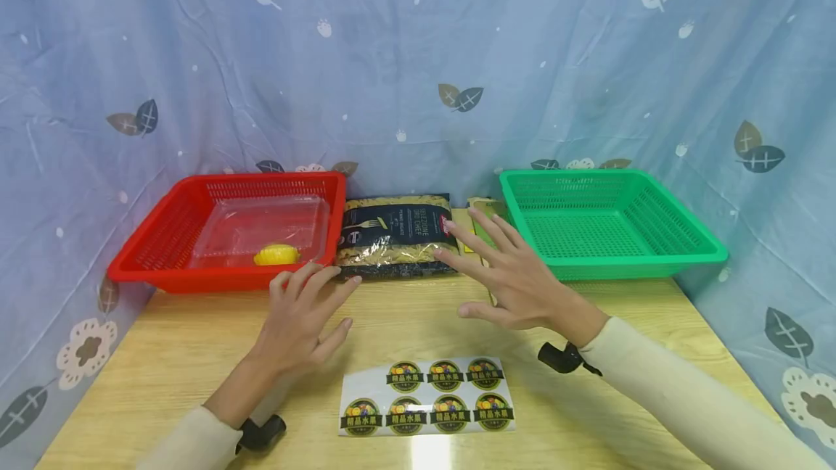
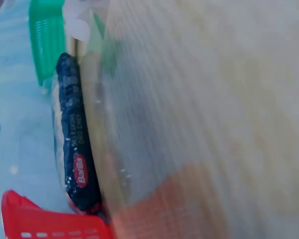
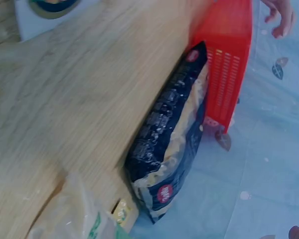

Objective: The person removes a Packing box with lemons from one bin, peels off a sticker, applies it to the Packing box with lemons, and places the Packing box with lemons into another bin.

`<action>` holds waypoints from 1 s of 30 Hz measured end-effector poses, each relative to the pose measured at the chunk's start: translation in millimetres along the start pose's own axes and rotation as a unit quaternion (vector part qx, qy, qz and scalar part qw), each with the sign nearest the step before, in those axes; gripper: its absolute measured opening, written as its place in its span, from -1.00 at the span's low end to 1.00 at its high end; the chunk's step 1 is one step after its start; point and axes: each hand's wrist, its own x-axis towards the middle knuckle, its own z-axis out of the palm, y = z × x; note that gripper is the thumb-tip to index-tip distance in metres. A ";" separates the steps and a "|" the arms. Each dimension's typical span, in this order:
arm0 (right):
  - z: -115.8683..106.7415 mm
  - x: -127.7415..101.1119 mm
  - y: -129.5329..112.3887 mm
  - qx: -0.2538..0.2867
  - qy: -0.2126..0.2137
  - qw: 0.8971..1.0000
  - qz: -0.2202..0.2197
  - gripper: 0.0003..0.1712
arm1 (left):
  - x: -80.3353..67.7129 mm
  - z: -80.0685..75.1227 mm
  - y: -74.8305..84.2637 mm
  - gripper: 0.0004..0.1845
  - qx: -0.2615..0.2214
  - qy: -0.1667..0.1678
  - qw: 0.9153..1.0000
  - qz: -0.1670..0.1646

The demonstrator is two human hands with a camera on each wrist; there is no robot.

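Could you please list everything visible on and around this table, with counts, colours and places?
Red basket: one, red, back left of the table.
Clear plastic box: one, transparent, inside the red basket.
Yellow object: one, yellow, at the front of the clear box; whether in or before it I cannot tell.
Pasta bag: one, black with yellow pasta showing, between the two baskets.
Green basket: one, green, back right.
Yellowish packet: one, partly hidden behind the right hand.
Sticker sheet: one, white with seven round labels, front centre.
Table: one, light wood.
Curtain: blue, leaf-printed, all round.
Left hand: open, near the pasta bag.
Right hand: open, beside the bag.
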 end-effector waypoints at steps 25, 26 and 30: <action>26.5 76.5 -11.8 0.352 0.012 0.919 0.176 -0.18 | -39.7 5.0 -6.3 -0.93 -0.290 0.154 0.841 -0.430; 28.4 82.1 -13.6 0.376 0.012 0.907 0.188 -0.18 | -38.7 5.9 -8.2 -0.95 -0.313 0.169 0.814 -0.459; 41.4 104.7 -19.8 0.454 0.018 0.864 0.216 -0.20 | -36.5 11.2 -14.7 -0.82 -0.409 0.245 0.700 -0.531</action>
